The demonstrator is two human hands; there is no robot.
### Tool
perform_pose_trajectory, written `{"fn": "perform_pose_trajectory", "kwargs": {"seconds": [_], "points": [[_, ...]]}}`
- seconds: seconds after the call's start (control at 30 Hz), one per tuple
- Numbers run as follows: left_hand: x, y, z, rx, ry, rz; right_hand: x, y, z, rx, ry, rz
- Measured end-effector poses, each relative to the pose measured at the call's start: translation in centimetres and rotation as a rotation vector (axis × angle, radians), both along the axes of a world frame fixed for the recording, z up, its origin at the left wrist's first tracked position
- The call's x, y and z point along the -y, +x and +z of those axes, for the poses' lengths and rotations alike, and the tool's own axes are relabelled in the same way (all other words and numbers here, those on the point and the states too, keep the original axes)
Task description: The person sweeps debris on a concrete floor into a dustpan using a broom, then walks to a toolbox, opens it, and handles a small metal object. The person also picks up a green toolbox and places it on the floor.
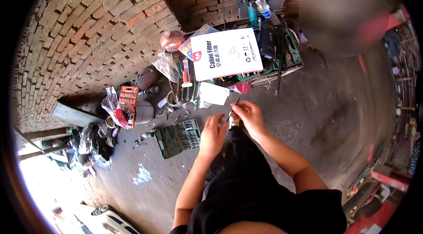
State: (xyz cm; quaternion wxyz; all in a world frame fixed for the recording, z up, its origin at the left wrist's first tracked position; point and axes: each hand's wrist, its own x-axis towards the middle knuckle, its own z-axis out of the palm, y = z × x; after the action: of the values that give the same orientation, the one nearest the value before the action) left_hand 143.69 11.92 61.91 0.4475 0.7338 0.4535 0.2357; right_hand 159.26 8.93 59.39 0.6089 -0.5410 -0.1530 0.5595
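Note:
My left hand point(213, 133) and my right hand point(247, 115) are raised close together in front of me, above the dark floor. Between their fingertips runs a thin dark strip point(233, 107), like a cable tie or wire. The right hand's fingers pinch its upper part; the left hand's fingers close on its lower end. Just beyond the hands lie a white sheet point(213, 93) and a large white flat box point(226, 53) resting on an open tool case point(288, 57).
An open green socket set point(177, 137) lies on the floor left of my hands. A red bit holder point(128, 97), bags, a brown jug point(171, 39) and bottles point(263, 8) crowd the brick wall point(97, 27). Red equipment point(383, 181) stands at the right.

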Motion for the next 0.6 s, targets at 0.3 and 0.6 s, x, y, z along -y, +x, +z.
{"fn": "perform_pose_trajectory", "kwargs": {"seconds": [0.3,0.6], "points": [[-3.5,2.1,-1.7,0.038,-0.294,-0.105,-3.9,5.4,-1.9,0.039,-0.101,0.144],[-8.6,0.8,-2.3,0.057,-0.363,-0.210,-5.8,9.1,1.0,-0.156,-0.141,0.042]]}}
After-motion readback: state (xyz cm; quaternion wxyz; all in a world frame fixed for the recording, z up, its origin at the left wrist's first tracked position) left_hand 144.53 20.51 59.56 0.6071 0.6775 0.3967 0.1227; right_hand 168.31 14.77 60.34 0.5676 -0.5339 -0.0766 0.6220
